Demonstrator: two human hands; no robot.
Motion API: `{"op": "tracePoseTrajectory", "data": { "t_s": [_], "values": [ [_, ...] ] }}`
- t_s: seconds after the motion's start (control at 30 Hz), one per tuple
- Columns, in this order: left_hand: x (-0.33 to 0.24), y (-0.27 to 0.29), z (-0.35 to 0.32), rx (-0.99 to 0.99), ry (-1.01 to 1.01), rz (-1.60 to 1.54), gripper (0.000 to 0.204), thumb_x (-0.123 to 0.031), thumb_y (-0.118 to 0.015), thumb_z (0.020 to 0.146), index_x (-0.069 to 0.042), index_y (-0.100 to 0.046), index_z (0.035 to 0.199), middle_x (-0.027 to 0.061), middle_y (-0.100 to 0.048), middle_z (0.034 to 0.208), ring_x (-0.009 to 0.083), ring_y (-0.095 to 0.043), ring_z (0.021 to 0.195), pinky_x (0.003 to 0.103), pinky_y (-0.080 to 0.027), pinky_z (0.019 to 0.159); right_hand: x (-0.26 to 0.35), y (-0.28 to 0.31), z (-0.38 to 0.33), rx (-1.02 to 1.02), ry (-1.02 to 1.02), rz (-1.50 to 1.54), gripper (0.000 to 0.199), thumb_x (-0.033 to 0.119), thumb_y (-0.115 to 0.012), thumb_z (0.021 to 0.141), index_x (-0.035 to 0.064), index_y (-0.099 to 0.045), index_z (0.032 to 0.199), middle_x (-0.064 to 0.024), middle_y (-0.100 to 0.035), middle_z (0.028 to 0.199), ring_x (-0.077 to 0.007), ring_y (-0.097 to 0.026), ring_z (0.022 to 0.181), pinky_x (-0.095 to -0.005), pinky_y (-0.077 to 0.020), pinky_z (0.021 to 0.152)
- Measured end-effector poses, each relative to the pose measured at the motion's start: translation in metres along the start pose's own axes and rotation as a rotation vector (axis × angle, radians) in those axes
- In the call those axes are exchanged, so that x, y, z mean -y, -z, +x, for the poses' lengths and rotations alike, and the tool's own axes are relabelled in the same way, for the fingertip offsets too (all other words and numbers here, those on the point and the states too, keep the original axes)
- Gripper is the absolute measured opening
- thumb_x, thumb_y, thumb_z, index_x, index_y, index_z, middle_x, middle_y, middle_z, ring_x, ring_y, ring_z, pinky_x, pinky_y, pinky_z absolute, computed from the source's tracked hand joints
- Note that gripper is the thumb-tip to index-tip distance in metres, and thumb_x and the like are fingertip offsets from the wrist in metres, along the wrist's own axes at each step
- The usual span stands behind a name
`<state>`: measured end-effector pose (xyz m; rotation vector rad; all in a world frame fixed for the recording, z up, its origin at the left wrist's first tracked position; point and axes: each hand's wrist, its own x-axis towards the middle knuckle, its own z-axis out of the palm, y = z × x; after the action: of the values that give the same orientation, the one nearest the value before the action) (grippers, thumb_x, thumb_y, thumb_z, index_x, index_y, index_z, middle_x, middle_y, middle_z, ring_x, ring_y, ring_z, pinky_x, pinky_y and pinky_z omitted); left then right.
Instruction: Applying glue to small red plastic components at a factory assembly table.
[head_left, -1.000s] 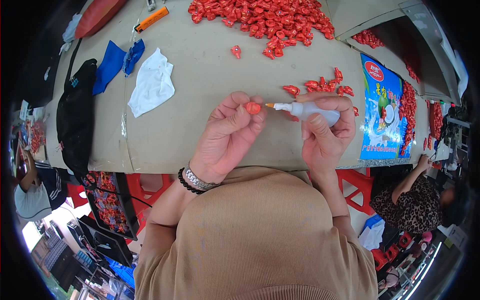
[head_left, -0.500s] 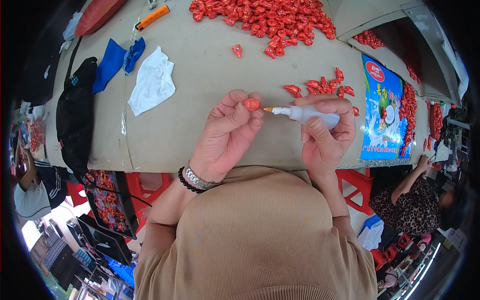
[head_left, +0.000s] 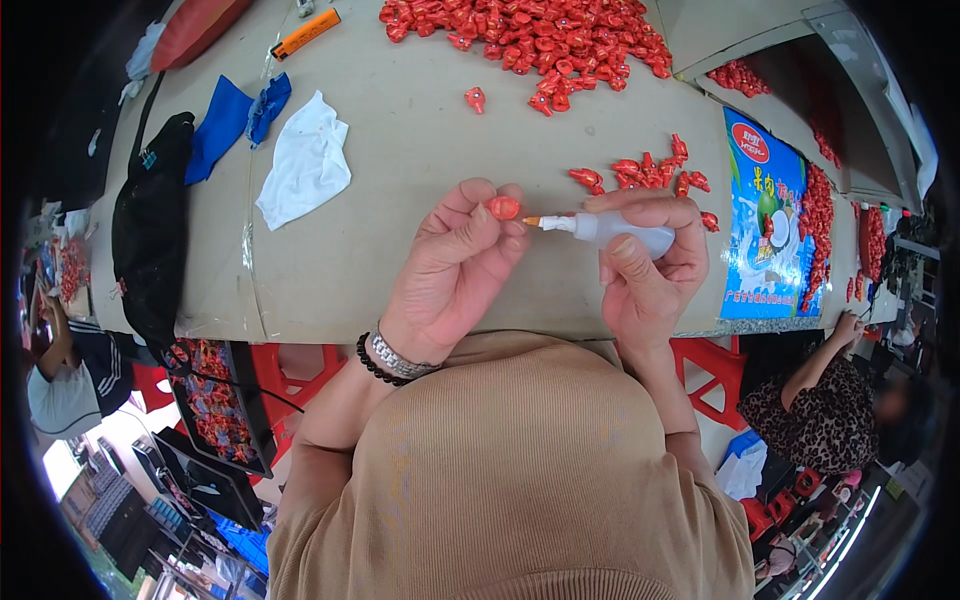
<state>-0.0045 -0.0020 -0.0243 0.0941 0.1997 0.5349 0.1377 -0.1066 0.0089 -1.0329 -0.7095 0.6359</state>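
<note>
— What does the work surface look like?
— A broad beige worktop [head_left: 420, 150], wrapped in clear film that wrinkles near its front edge. A second, similar worktop [head_left: 770, 60] stands just beside it at the far right.

— And underneath?
— Red plastic stools [head_left: 285, 375] sit under the front edge, another red stool [head_left: 715, 365] to the right, on a pale floor [head_left: 100, 450].

— Anyone nearby?
— One seated person in dark clothes [head_left: 70, 370] at the left, another in a leopard-print top [head_left: 820, 420] at the right. Even daylight, no hard shadows.
</note>
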Motion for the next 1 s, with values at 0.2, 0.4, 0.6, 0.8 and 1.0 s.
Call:
{"op": "tracePoseTrajectory", "data": {
  "t_s": [0.2, 0.4, 0.6, 0.8, 1.0],
  "values": [
    [-0.0005, 0.0010, 0.0006, -0.004, 0.005, 0.023, 0.011, -0.004, -0.061, 0.087, -0.004, -0.060, 0.098, 0.0068, -0.061, 0.099, 0.0141, -0.061, 0.088, 0.027, -0.049, 0.081, -0.0015, -0.0020, 0.0006, -0.022, 0.019, -0.062, 0.021, 0.007, -0.068, 0.082, 0.0033, -0.052, 0.095, -0.0207, -0.064, 0.095, -0.0075, -0.047, 0.050, -0.0182, -0.0376, 0.045],
    [-0.0002, 0.0002, 0.0013, 0.003, 0.005, 0.009, 0.011, -0.005, -0.062, 0.087, -0.004, -0.061, 0.098, 0.0069, -0.061, 0.099, 0.0143, -0.060, 0.088, 0.028, -0.049, 0.080, 0.0015, 0.0013, 0.0008, -0.002, 0.012, -0.020, 0.019, -0.003, -0.064, 0.080, 0.0015, -0.053, 0.095, -0.0167, -0.064, 0.098, -0.0111, -0.060, 0.073, -0.0181, -0.0416, 0.049],
    [0.0000, -0.0007, 0.0005, -0.008, 0.001, -0.013, 0.015, -0.003, -0.060, 0.088, -0.002, -0.055, 0.102, 0.0064, -0.052, 0.101, 0.0163, -0.055, 0.087, 0.027, -0.048, 0.078, -0.0010, -0.0024, 0.0010, -0.007, 0.035, -0.078, 0.020, 0.007, -0.067, 0.082, 0.0032, -0.052, 0.095, -0.0206, -0.064, 0.095, -0.0071, -0.047, 0.050, -0.0178, -0.0371, 0.044],
    [-0.0011, -0.0004, 0.0006, -0.005, 0.009, 0.013, 0.011, -0.005, -0.062, 0.087, -0.004, -0.061, 0.097, 0.0062, -0.060, 0.100, 0.0133, -0.057, 0.087, 0.026, -0.048, 0.080, 0.0021, -0.0001, 0.0006, 0.017, 0.026, -0.035, 0.019, -0.003, -0.064, 0.081, 0.0015, -0.053, 0.095, -0.0168, -0.064, 0.098, -0.0111, -0.061, 0.074, -0.0178, -0.0416, 0.050],
    [-0.0006, -0.0001, 0.0018, 0.024, 0.016, -0.012, 0.010, -0.004, -0.061, 0.087, -0.003, -0.060, 0.097, 0.0062, -0.059, 0.098, 0.0128, -0.056, 0.087, 0.026, -0.049, 0.082, 0.0032, 0.0000, 0.0006, 0.020, 0.025, -0.014, 0.019, -0.003, -0.063, 0.081, 0.0013, -0.053, 0.096, -0.0167, -0.064, 0.099, -0.0118, -0.061, 0.075, -0.0183, -0.0419, 0.050]
  ]
}}
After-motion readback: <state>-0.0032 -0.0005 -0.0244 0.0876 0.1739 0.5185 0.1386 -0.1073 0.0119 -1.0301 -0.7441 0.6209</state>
